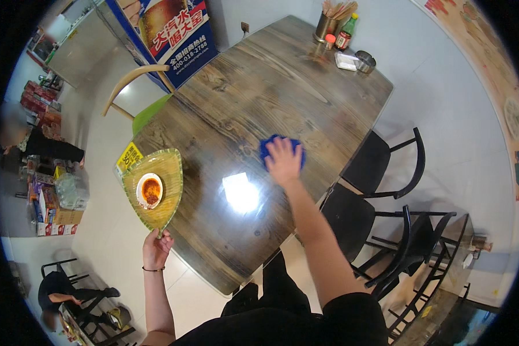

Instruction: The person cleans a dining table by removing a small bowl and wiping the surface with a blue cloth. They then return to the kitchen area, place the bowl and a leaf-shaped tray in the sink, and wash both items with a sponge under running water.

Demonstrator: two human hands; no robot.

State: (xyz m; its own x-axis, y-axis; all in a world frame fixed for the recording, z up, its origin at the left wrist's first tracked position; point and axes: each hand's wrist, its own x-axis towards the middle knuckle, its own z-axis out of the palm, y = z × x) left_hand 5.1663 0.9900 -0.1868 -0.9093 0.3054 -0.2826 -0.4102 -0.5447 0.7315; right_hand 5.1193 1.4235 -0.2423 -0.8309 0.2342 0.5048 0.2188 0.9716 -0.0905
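My left hand point(157, 249) pinches the near corner of a yellow-green triangular plate point(170, 164), which has a woven-look surface and a green rim. In it sits a small white dish point(150, 175) holding red chili oil or sauce point(151, 190). The plate is over the table's left edge, beside a yellow printed card point(128, 158). On the wooden table point(230, 109), my right hand point(285, 161) lies flat with fingers spread over a bunched dark blue cloth point(297, 151). The arm reaches far forward.
At the table's far end stand a chopstick holder point(324, 27), a green bottle point(345, 33), a red-capped jar point(330, 40) and a metal ashtray point(364, 61). Black chairs point(375, 161) line the right side; a wooden-backed green chair point(150, 112) is left. Two people point(55, 144) are at left.
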